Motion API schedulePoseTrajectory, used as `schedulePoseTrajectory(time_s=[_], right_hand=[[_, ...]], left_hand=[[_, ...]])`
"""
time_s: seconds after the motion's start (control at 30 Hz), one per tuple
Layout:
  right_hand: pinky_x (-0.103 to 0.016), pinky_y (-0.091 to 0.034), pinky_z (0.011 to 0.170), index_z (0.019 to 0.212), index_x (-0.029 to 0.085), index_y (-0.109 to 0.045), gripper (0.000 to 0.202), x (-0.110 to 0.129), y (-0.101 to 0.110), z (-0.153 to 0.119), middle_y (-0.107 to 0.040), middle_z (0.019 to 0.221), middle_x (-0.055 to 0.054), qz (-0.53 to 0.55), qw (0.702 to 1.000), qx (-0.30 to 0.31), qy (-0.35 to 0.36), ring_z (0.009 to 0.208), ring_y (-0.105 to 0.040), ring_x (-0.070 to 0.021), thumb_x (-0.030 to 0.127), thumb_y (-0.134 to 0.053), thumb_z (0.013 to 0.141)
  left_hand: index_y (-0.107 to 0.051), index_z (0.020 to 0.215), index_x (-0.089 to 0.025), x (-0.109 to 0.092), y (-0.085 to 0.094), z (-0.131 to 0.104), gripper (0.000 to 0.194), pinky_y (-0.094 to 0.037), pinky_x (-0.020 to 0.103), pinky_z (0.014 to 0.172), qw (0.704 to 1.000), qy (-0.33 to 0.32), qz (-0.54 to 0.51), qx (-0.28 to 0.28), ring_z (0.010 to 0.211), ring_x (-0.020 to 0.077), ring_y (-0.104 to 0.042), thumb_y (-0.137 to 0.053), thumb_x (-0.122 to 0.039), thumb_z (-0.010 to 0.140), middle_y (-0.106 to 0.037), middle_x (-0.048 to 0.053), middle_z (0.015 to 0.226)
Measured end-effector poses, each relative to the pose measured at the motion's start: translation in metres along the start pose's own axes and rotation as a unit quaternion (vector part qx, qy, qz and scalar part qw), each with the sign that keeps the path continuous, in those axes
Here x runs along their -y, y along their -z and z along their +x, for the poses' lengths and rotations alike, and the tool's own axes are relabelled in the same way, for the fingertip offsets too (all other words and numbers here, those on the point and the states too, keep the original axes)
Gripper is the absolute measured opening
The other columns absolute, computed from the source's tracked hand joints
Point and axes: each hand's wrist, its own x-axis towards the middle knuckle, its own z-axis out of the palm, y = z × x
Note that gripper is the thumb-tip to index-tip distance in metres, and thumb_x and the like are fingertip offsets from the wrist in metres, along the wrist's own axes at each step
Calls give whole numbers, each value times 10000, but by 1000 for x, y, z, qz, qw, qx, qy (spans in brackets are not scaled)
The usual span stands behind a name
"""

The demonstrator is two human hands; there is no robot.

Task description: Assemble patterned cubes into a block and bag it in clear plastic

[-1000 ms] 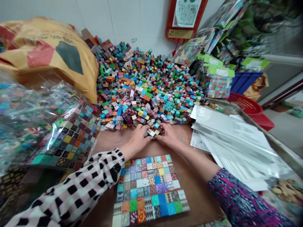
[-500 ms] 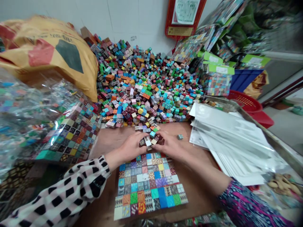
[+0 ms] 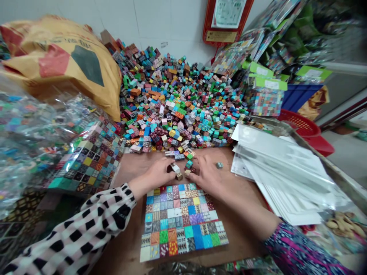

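Fingers of the left hand (image 3: 157, 172) grasped patterned cubes (image 3: 176, 168); the right hand (image 3: 208, 175) curled about a teal cube (image 3: 189, 164), grip unclear; a cube mosaic (image 3: 183, 219) lay nearer the body than the fingers.

Block grid (image 3: 183, 221) is a patchwork of blue, teal, grey, orange, green, purple, yellow and cream squares, some speckled or striped, on brown tabletop (image 3: 241, 240); block heap (image 3: 183, 110) mixed multicolour. Left sleeve (image 3: 94, 217) black-and-pale-pink check, right sleeve (image 3: 298, 248) dark navy with magenta and whitish print. Sack (image 3: 106, 91) yellow-orange with red and dark grey-green patches, flat sheets (image 3: 275, 156) white, basket (image 3: 305, 128) red, bin (image 3: 298, 97) blue, wall plaque (image 3: 208, 23) red with gold strip.
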Motion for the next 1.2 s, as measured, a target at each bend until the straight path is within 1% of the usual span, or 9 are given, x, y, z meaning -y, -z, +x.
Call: schedulePoseTrajectory(time_s=[0.13,0.27,0.4,0.53,0.67,0.77,0.87,1.0,1.2], right_hand=[[-404,-454,852,1096,206,-631,237,22,12,3,-598,1121,-113,3,999,27,36,1030,-567,-279,378,-608,934],[-434,-435,875,1170,206,-643,327,37,6,11,-580,1136,-131,-47,997,35,54,1038,-529,-302,364,-661,884],[-413,-429,840,1157,199,-661,295,36,-2,18,-578,1136,-132,-63,995,52,51,1031,-516,-296,300,-638,881],[-381,-425,817,1077,212,-705,209,32,4,21,-587,1089,-121,-54,994,89,44,1040,-523,-281,265,-636,887],[-391,-425,825,1098,242,-713,229,31,6,23,-586,1069,-114,-57,992,106,49,1049,-524,-295,299,-646,887],[-402,-423,834,1075,253,-720,219,31,2,23,-580,1097,-117,-58,993,91,53,1054,-520,-306,334,-658,881],[-402,-415,844,1039,246,-719,190,29,-2,23,-577,1100,-118,-56,995,69,54,1050,-515,-304,342,-647,890],[-388,-403,836,969,224,-700,144,29,-3,22,-586,1062,-109,-49,995,65,52,1017,-523,-284,331,-643,892],[-368,-384,797,917,210,-677,107,30,-5,23,-600,1042,-106,-62,995,66,44,1004,-534,-274,308,-644,887]], left_hand=[[-717,1057,-168,-3,0,2,308,-523,374,816,1000,16,-5,-6,876,239,-659,-629,-229,768,-734,80,972],[-737,1039,-178,-3,-3,4,321,-523,345,797,999,29,-17,-16,853,222,-656,-639,-186,734,-736,54,941],[-740,1057,-176,1,-4,3,321,-518,309,748,997,53,-39,-28,816,199,-660,-662,-225,750,-744,46,922],[-722,1091,-145,8,-3,1,343,-524,302,725,994,81,-68,-36,799,189,-674,-654,-255,773,-754,68,954],[-709,1034,-150,12,-5,1,284,-523,307,701,990,106,-74,-52,771,190,-669,-644,-276,788,-748,57,903],[-686,1043,-147,14,-4,0,293,-526,334,733,989,117,-56,-70,805,208,-664,-638,-268,780,-734,71,931],[-667,1074,-156,16,2,-3,348,-526,378,813,991,107,-29,-75,888,236,-655,-652,-218,732,-715,83,998],[-676,1113,-173,20,12,-10,472,-511,402,902,998,58,-10,-36,974,253,-645,-638,-94,649,-699,75,1039],[-674,1199,-225,24,13,-14,598,-508,397,927,1000,13,-14,6,1011,241,-640,-594,-32,639,-692,50,1058]])
